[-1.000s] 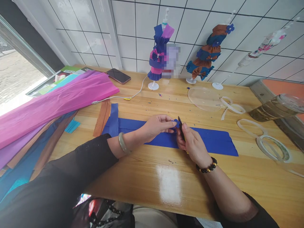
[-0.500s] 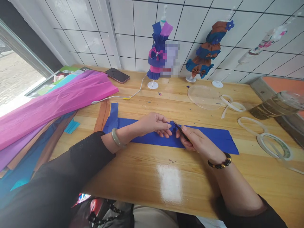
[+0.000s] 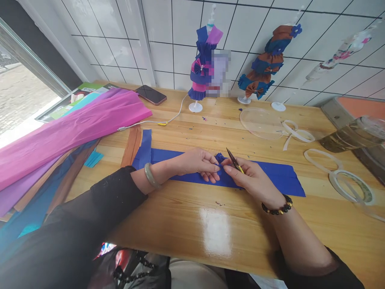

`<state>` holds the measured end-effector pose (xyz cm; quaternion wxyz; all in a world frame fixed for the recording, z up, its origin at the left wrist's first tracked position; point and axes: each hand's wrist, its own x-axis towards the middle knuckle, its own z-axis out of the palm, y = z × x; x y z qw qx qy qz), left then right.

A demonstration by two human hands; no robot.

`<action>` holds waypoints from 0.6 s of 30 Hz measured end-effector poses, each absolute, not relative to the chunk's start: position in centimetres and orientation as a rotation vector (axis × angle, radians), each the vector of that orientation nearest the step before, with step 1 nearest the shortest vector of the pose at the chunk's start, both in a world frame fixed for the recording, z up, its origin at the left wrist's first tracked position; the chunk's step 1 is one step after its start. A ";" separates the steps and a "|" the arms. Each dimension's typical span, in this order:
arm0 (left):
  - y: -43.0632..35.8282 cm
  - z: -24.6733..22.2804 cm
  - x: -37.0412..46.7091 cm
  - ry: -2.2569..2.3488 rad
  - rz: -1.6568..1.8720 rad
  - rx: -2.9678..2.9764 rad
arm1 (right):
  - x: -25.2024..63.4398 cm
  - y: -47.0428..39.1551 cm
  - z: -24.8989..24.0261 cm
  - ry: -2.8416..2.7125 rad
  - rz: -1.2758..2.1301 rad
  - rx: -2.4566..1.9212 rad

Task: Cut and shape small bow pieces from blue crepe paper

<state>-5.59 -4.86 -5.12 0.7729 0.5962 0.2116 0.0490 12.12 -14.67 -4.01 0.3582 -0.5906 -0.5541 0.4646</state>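
Observation:
My left hand point(image 3: 202, 163), with a pale bangle at the wrist, pinches a small cut piece of blue crepe paper point(image 3: 219, 170). Its fingertips almost meet those of my right hand point(image 3: 248, 174), which grips small scissors point(image 3: 234, 159) with dark pointed blades and a bit of yellow near the grip. The blades point up and away, apart from the piece. Right thumb and forefinger are at the piece's edge; whether they touch it I cannot tell. Under both hands a long blue crepe paper strip point(image 3: 279, 178) lies flat, with a crumpled dark blue scrap point(image 3: 219, 157) just beyond the fingertips.
Pink crepe paper point(image 3: 120, 106) and other coloured sheets spread at left, near a phone point(image 3: 152, 94). Two paper-dressed stands point(image 3: 202, 68) are at the back. A clear round plate point(image 3: 261, 122), a tape roll point(image 3: 351, 186) and a tilted dark jar point(image 3: 351, 134) occupy the right.
The scissors have swung away from the blue piece, their tips now pointing up. My right fingertips have come closer to my left ones. The view has shifted slightly.

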 end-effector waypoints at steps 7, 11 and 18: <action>-5.1 -5.1 -5.5 0.447 0.069 1.290 | 11.5 -14.7 -3.8 -1.524 1.102 -1.549; -5.2 -5.0 -5.5 0.447 0.072 1.315 | 11.6 -14.6 -4.1 -1.540 1.102 -1.535; -5.1 -5.0 -5.5 0.443 0.087 1.279 | 11.5 -14.6 -4.7 -1.411 1.187 -1.546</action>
